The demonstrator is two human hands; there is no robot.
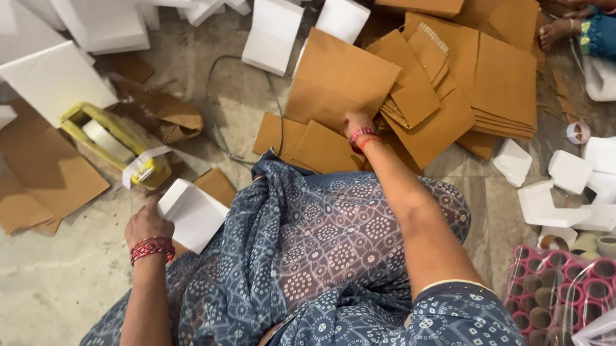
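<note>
Matt brown cardboard sheets (pixel 416 97) at upper centre, some edges showing corrugation. White foam blocks (pixel 194 214) look smooth and dull. The tape dispenser (pixel 113 141) is glossy yellow plastic. The floor (pixel 39 278) is mottled stone. Patterned blue cloth (pixel 305 250) looks soft.

right hand (pixel 354 121) fingers hidden among cardboard sheets (pixel 345 73); bag of tape rolls (pixel 574 285) cut off at the edge

Bare floor (pixel 39 278) lay open at lower left, beside left hand (pixel 145 223). Tape dispenser (pixel 117 144) and white foam block (pixel 194 214) crowded path just ahead of that hand. Cardboard sheets (pixel 416 97) blocked reach ahead of right hand (pixel 355 125), stacked thick toward top right corner. Narrow floor strip with cable (pixel 213 108) stayed passable at centre. Foam pieces (pixel 589 179) and tape rolls (pixel 574 285) hemmed right edge.
</note>
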